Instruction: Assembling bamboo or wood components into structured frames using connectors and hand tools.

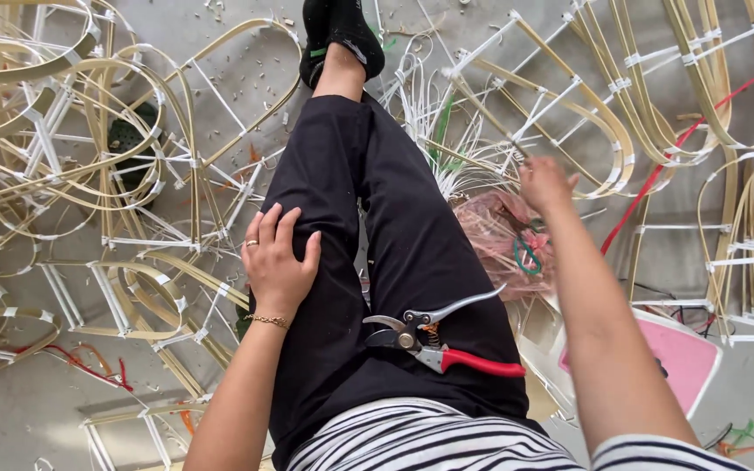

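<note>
Resting my left hand (pixel 277 266) flat, fingers spread, on my black trouser knee (pixel 342 201) at centre frame, I reach my blurred right hand (pixel 544 183) toward the pink plastic bag (pixel 503 240); its grip I cannot tell. Red-handled pruning shears (pixel 438 336) lie on my thigh, lower centre.

Right hand (pixel 544 183) is motion-blurred, so can't tell if its grip is closed on anything. The pink plastic bag (pixel 503 244) is partly behind that forearm, contents too jumbled to make out. Bamboo frames (pixel 71 174) run off every edge. The pink stool (pixel 682 353) is half covered by the arm.
</note>
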